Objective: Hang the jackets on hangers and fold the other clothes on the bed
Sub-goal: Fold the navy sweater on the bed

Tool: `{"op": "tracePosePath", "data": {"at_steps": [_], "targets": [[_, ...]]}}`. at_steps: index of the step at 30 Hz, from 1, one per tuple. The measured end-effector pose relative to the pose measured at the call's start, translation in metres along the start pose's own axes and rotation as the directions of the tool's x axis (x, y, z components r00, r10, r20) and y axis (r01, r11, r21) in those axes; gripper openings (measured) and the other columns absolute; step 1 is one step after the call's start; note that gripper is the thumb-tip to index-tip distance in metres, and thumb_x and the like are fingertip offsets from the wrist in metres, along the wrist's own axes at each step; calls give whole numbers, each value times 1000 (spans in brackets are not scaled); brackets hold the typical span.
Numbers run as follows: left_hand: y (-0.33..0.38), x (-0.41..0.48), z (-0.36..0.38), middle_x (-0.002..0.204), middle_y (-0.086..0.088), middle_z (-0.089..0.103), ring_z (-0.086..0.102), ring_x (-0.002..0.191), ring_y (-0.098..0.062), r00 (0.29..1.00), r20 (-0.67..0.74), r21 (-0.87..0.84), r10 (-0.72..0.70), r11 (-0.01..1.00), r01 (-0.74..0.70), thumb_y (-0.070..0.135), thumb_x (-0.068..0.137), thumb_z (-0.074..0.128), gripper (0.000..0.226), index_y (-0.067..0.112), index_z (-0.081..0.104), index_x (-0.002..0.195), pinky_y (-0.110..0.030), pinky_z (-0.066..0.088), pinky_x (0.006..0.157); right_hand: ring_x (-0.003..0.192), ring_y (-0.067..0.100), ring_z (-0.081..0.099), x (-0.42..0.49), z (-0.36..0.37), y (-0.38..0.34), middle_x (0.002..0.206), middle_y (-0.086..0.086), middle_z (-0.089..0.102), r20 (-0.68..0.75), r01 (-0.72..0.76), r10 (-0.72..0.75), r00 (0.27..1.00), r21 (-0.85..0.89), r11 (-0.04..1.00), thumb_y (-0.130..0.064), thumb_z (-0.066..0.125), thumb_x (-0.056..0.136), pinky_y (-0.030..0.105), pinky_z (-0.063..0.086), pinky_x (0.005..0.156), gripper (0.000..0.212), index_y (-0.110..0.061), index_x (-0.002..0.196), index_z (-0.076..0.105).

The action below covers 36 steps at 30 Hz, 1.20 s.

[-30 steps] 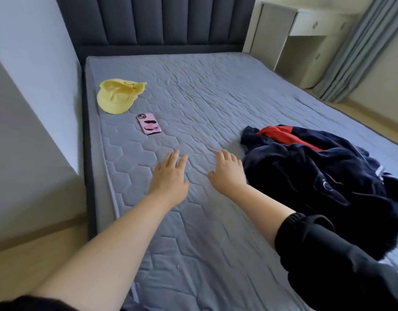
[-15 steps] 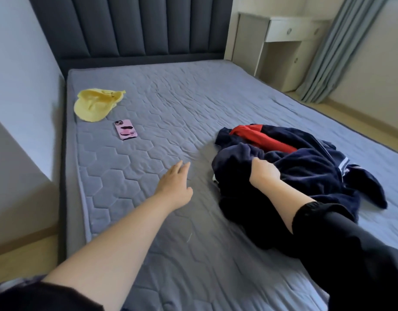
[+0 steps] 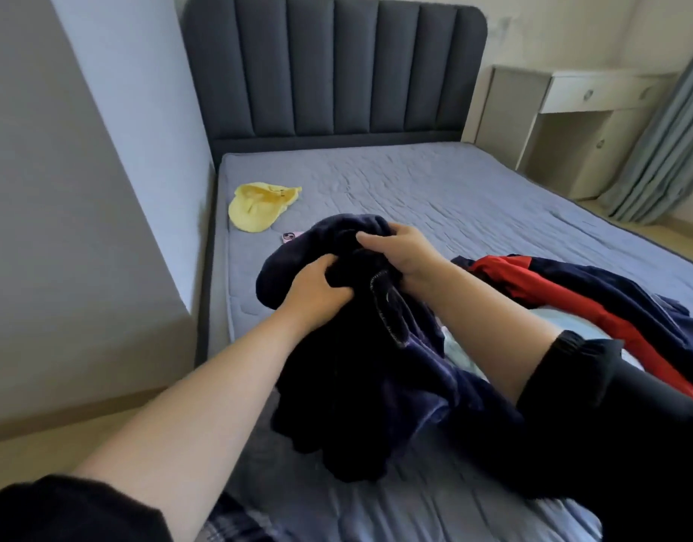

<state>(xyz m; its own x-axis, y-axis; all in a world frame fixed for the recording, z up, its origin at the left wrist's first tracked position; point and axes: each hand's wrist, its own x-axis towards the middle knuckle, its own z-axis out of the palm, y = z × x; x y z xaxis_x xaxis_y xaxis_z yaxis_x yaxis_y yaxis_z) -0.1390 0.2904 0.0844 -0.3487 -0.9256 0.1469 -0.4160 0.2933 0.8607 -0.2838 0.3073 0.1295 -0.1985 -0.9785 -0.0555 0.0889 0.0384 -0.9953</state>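
Navy fleece garment (image 3: 360, 365) hangs bunched over the near part of the bed (image 3: 454, 197), its lower folds resting on the mattress. Left grip (image 3: 317, 295) and right grip (image 3: 403, 252) are both clenched on its upper edge, close together. It hides part of a pink phone (image 3: 289, 237); a yellow hat (image 3: 258, 205) lies just beyond. A red-and-navy jacket (image 3: 571, 291) sprawls to the right. The white desk (image 3: 595, 95) beside the headboard (image 3: 337, 72) has its drawer closed.

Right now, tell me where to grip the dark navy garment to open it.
Probably at the top edge, either side of the zipper strip, coming from above. The navy garment hangs bunched below the left hand and right hand, so that edge is the clearest landmark.
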Motion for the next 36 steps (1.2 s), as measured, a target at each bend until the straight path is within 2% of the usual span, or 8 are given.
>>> {"op": "tracePosePath", "data": {"at_steps": [7,17,21,24,27,30,33,36], "targets": [[-49,-6,-59,117,-3,61,56,106,-20,879,-338,-142,-336,942,305,15,90,53,38,17,53,129,-26,39,79,80,21,63,35,13,21,117,17,55,-150,-29,3,989,-173,985,-10,58,93,30,54,71,47,-3,137,41],[-132,-46,18,161,-8,-2,0,147,-29,850,323,608,-415,780,150,51,81,65,96,24,7,153,-49,13,117,138,26,32,-19,-22,189,151,9,29,137,12,469,873,-966,260,-42,81,65,33,32,110,121,-21,152,0],[-147,-56,27,158,0,-20,-6,147,-27,873,236,701,-428,697,152,48,76,71,113,39,-16,148,-60,14,111,113,28,56,-20,-19,215,128,10,55,-30,-195,322,946,-847,495,-12,70,70,24,43,79,92,-17,148,22],[-153,-56,16,159,-2,10,18,142,-26,945,132,510,-301,838,195,42,85,60,87,33,5,151,-50,29,111,100,22,63,-18,-9,207,99,2,67,197,72,199,960,-860,505,-3,56,71,19,39,72,45,-17,113,63],[-154,-50,-5,151,-5,34,32,135,-25,992,-66,378,-109,917,126,27,92,49,57,22,33,147,-41,32,109,87,7,63,-16,-7,190,91,-7,70,475,201,442,761,-820,536,-8,61,74,19,44,76,35,-29,102,69],[-157,-46,-12,160,-2,12,14,143,-26,969,103,760,226,611,-224,18,82,49,74,27,23,151,-48,17,115,74,9,62,-12,-18,182,81,-5,68,573,-288,686,449,-634,718,-27,62,92,22,49,69,8,-27,93,70],[-149,-43,2,155,1,28,4,147,-26,842,491,778,221,324,-539,15,78,46,66,26,40,142,-54,2,115,58,12,56,4,-27,193,67,1,60,253,-448,629,735,-515,731,-31,60,93,22,45,56,24,-15,77,65],[-148,-45,12,123,2,55,28,138,-23,871,489,792,47,395,-466,11,78,49,47,21,50,124,-52,4,117,63,17,53,16,-36,213,70,4,57,-270,-437,344,899,-557,706,-32,68,86,25,41,58,22,-12,79,60]]}}
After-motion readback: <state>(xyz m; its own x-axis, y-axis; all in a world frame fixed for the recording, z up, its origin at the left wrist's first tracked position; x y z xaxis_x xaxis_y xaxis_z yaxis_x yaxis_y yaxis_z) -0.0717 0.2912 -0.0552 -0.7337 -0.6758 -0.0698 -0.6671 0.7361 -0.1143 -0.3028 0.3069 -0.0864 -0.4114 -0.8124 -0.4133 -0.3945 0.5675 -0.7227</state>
